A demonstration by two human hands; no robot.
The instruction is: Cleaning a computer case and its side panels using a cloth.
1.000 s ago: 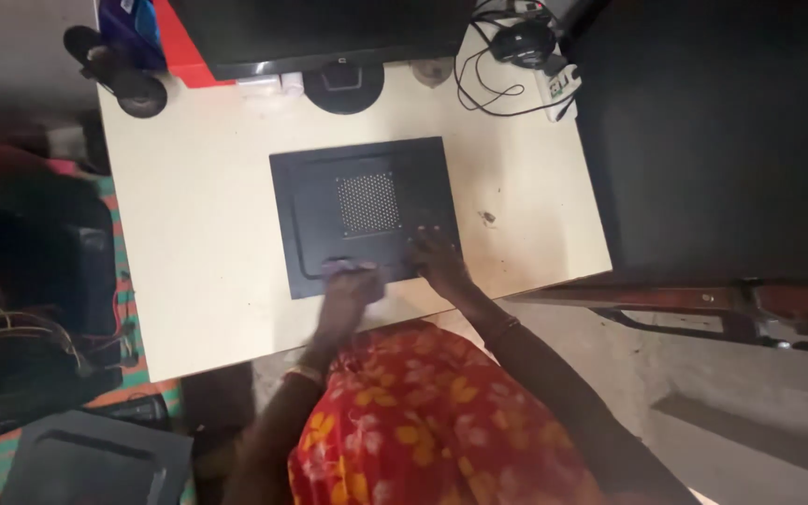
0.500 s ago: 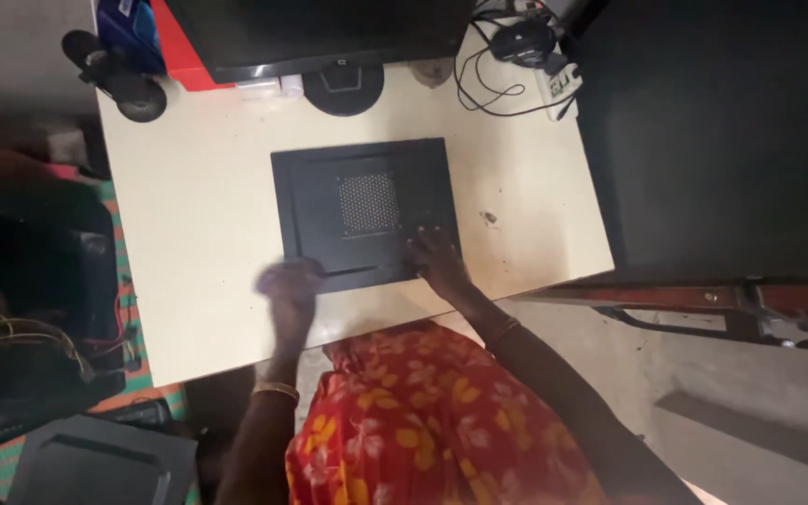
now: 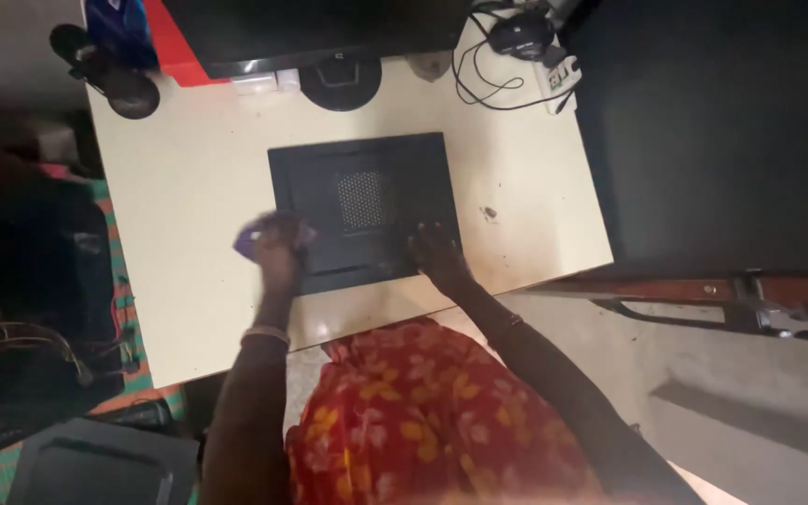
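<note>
- My left hand [image 3: 278, 245] grips a purple cloth [image 3: 252, 238] at the left edge of the black computer side panel [image 3: 363, 211].
- My right hand [image 3: 435, 251] presses flat, fingers spread, on the panel's near right corner.
- The panel lies mid-surface [image 3: 189, 234], a monitor stand [image 3: 340, 79] beyond it.

A flat black metal panel [image 3: 363, 211] with a dotted round vent grille lies on a cream-coloured tabletop [image 3: 189, 234] marked by a few dark specks. The left hand [image 3: 278, 248] grips what appears to be a pale purple cloth [image 3: 252, 238], blurred here. A red garment with an orange and pale floral print [image 3: 423, 421] fills the foreground. Black cables [image 3: 479, 79] trail across the far edge.
</note>
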